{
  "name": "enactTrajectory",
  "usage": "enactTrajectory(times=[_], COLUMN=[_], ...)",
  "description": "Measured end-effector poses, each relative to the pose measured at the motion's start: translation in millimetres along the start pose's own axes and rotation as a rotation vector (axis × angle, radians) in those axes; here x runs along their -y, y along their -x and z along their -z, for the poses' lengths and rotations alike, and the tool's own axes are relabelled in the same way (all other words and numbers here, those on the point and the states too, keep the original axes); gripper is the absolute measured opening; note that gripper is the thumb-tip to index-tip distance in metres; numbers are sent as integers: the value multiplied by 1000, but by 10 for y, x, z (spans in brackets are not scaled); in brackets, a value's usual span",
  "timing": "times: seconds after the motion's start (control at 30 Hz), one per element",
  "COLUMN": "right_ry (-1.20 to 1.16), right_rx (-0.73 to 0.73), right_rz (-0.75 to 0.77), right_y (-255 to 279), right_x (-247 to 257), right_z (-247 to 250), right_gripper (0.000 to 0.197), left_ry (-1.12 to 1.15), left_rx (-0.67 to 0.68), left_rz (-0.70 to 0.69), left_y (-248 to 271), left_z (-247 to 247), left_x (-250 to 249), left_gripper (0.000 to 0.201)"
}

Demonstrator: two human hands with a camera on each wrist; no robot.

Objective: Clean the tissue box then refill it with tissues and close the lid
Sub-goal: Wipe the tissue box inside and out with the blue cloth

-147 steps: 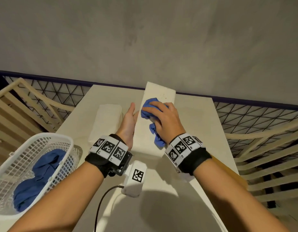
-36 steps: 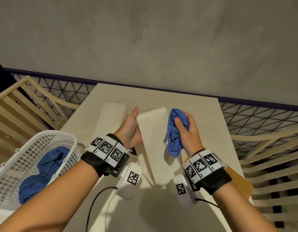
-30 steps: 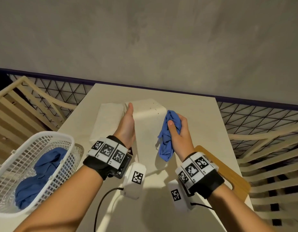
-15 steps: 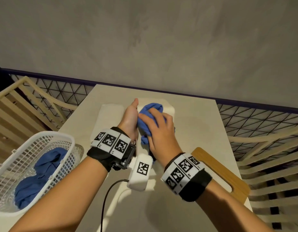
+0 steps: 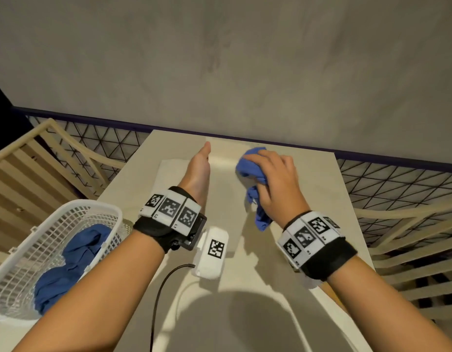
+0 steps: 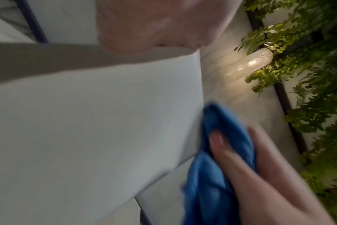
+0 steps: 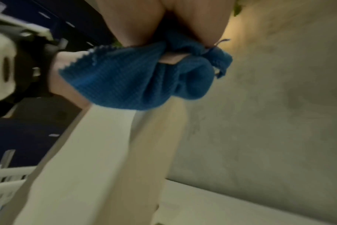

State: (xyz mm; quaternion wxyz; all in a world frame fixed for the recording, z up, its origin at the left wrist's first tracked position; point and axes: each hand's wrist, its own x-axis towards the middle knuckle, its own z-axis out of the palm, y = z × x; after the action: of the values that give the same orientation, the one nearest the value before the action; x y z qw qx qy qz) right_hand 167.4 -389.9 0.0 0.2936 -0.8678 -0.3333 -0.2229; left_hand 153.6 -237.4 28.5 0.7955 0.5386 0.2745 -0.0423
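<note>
I see my left hand [image 5: 197,171] flat, fingers straight, bracing the tissue box [image 5: 223,184]; right hand [image 5: 277,182] clutches the blue cloth [image 5: 253,171] against it. Hard wiping could skid the box sideways off my brace.

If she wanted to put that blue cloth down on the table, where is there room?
Bare tabletop lies right of her right hand and the blue cloth, out to the table's right edge. The near end is bare too. The left side is crowded: folded tissues, her left hand, then the white basket.
</note>
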Motion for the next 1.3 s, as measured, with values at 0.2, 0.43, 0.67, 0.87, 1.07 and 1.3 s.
enactTrajectory(times=[0.2, 0.43, 0.67, 0.87, 1.07, 1.3], right_ry=[-754, -857, -815, -747, -475, -93], right_rx=[-119, -118, -97, -119, -105, 16], right_rz=[-545, -603, -526, -418, -207, 163], right_y=[29, -20, 81, 156, 240, 210], right_x=[-49, 30, -8, 13, 55, 338], right_z=[82, 122, 227, 249, 187, -54], right_gripper=[20, 22, 21, 30, 32, 43], left_ry=[28, 51, 145, 212, 121, 122], left_rx=[89, 158, 252, 354, 251, 270], left_rz=[-55, -57, -54, -59, -115, -71], left_y=[-1, 33, 137, 205, 235, 152], left_z=[23, -1, 118, 191, 97, -143], left_x=[13, 19, -89, -193, -147, 44], left_gripper=[60, 59, 31, 25, 28, 67])
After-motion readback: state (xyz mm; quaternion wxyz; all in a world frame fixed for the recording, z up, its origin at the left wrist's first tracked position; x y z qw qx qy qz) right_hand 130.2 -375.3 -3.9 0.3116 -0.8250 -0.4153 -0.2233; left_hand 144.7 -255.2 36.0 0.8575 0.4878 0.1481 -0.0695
